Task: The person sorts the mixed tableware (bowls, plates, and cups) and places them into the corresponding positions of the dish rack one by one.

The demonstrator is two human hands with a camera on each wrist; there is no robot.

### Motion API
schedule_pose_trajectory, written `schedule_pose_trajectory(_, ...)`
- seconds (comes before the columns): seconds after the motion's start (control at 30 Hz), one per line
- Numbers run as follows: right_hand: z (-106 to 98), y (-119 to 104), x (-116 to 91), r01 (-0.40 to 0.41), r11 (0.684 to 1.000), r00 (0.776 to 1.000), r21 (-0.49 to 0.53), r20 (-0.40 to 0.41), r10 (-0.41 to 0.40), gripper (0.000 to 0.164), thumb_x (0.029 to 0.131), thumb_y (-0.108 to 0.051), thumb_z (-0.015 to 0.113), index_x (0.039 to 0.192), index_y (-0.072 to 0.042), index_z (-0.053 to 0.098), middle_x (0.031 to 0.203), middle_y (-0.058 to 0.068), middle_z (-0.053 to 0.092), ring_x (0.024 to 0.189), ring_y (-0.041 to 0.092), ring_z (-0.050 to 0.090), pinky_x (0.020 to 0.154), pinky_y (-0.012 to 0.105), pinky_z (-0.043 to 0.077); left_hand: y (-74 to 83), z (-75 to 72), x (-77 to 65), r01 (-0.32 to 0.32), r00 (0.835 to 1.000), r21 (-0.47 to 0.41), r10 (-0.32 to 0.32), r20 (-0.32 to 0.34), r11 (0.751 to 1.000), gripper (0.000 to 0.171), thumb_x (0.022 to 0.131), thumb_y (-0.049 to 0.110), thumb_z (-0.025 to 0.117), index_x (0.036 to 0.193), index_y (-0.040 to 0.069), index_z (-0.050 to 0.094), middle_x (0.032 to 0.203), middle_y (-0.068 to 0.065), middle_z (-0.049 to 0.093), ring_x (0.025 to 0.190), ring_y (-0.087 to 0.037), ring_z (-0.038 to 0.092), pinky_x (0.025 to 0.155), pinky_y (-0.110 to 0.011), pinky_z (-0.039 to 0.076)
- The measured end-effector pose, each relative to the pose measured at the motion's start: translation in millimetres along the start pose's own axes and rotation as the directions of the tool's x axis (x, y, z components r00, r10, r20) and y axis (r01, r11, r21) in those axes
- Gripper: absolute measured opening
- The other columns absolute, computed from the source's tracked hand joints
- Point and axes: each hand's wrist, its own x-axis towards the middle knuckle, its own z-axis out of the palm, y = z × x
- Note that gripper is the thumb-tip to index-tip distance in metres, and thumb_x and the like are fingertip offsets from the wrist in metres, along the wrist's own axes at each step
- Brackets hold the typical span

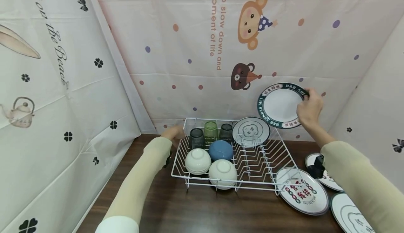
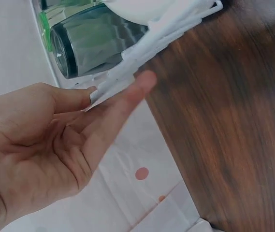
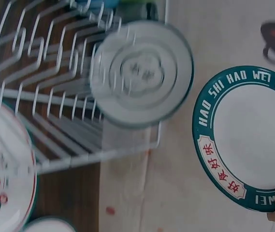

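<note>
My right hand (image 1: 310,107) grips a white plate with a green lettered rim (image 1: 282,105) by its right edge, raised above the back right of the white wire dish rack (image 1: 257,181). In the right wrist view this plate (image 3: 253,135) shows at the right, with only a bit of the hand at its edge. My left hand (image 1: 174,134) is at the rack's left back side; in the left wrist view this hand (image 2: 55,130) pinches the rack's wire edge between thumb and fingers. Another plate (image 1: 251,131) stands upright in the rack's back slots.
Dark glasses and a green glass (image 1: 210,131) stand at the rack's back left, before them a blue bowl (image 1: 221,150) and two white bowls (image 1: 222,174), upside down. Several plates, one with red print (image 1: 303,192), lie on the brown table (image 1: 176,208) at right. Printed curtains (image 1: 176,50) surround it.
</note>
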Motion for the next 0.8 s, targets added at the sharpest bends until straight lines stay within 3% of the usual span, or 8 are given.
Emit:
schedule_pose_trajectory(0.1,6,-12,-8,0.007,0.999,1.000,0.045,0.028,-0.008,0.039,0.099,0.012,0.039,0.133,0.012,0.057,0.132,0.034,0.062,0.125,0.047,0.059,0.109,0.053,0.046,-22.1,6.1,36.3,-0.059,0.996,0.183,0.070,-0.056,0.981,0.045,0.107,0.029,0.049,0.140,-0.001,0.056,0.141,-0.022,0.056,0.124,-0.031,0.058,0.104,-0.044,0.051)
schedule_pose_trajectory(0.17,9,-21,-13,0.002,0.998,0.999,0.067,0.051,-0.005,0.038,0.100,0.010,0.039,0.134,0.011,0.057,0.132,0.032,0.063,0.122,0.043,0.060,0.104,0.042,0.050,-31.4,4.4,54.0,-0.108,0.990,0.171,0.121,-0.068,0.979,0.066,0.104,0.045,0.051,0.150,-0.002,0.043,0.151,-0.027,0.044,0.136,-0.037,0.049,0.112,-0.049,0.045)
schedule_pose_trajectory(0.2,10,-25,-15,-0.001,0.997,0.998,0.078,0.062,-0.004,0.039,0.100,0.010,0.040,0.135,0.010,0.057,0.132,0.031,0.063,0.120,0.041,0.061,0.099,0.035,0.052,-29.8,0.4,55.6,-0.121,0.990,0.132,0.130,-0.063,0.984,0.077,0.103,0.050,0.052,0.156,-0.002,0.033,0.158,-0.029,0.035,0.144,-0.040,0.041,0.117,-0.051,0.040)
schedule_pose_trajectory(0.3,13,-37,-23,-0.031,0.994,0.991,0.109,0.130,0.016,0.040,0.103,0.006,0.039,0.140,0.006,0.055,0.135,0.028,0.062,0.112,0.032,0.060,0.085,0.015,0.047,-0.9,-18.8,19.2,-0.236,0.966,-0.026,0.231,-0.112,0.971,0.100,0.100,0.056,0.054,0.163,-0.001,0.001,0.169,-0.029,0.006,0.157,-0.046,0.011,0.126,-0.061,0.018)
schedule_pose_trajectory(0.37,15,-44,-29,-0.048,0.991,0.983,0.122,0.180,0.025,0.040,0.105,0.003,0.038,0.143,0.004,0.053,0.137,0.026,0.061,0.107,0.025,0.057,0.077,0.008,0.042,23.4,-30.6,-8.3,-0.347,0.930,-0.121,0.324,-0.171,0.930,0.097,0.102,0.048,0.054,0.164,0.003,-0.005,0.171,-0.024,-0.001,0.159,-0.043,0.004,0.128,-0.061,0.013)
schedule_pose_trajectory(0.47,20,-53,-38,-0.078,0.986,0.967,0.147,0.252,0.039,0.042,0.107,-0.001,0.037,0.147,0.001,0.050,0.141,0.023,0.059,0.104,0.017,0.054,0.075,0.005,0.041,50.2,-37.9,-32.6,-0.505,0.854,-0.239,0.441,-0.277,0.829,0.095,0.101,0.044,0.059,0.166,0.016,-0.005,0.174,-0.013,0.000,0.160,-0.038,0.005,0.127,-0.063,0.014)
schedule_pose_trajectory(0.57,28,-61,-48,-0.095,0.977,0.959,0.191,0.282,0.039,0.041,0.107,-0.001,0.038,0.145,0.000,0.051,0.139,0.022,0.060,0.102,0.015,0.053,0.073,0.006,0.042,71.3,-36.6,-45.9,-0.550,0.834,-0.346,0.476,-0.279,0.760,0.092,0.101,0.041,0.061,0.166,0.028,-0.003,0.174,-0.007,0.003,0.160,-0.036,0.010,0.125,-0.063,0.021)
schedule_pose_trajectory(0.8,41,-67,-65,-0.094,0.959,0.948,0.268,0.319,0.004,0.039,0.107,0.001,0.041,0.144,0.002,0.052,0.136,0.023,0.061,0.097,0.010,0.052,0.074,0.006,0.043,94.3,-18.4,-56.5,-0.532,0.798,-0.617,0.587,-0.136,0.580,0.084,0.105,0.021,0.059,0.163,0.044,0.003,0.172,-0.011,0.015,0.150,-0.040,0.037,0.114,-0.058,0.043)
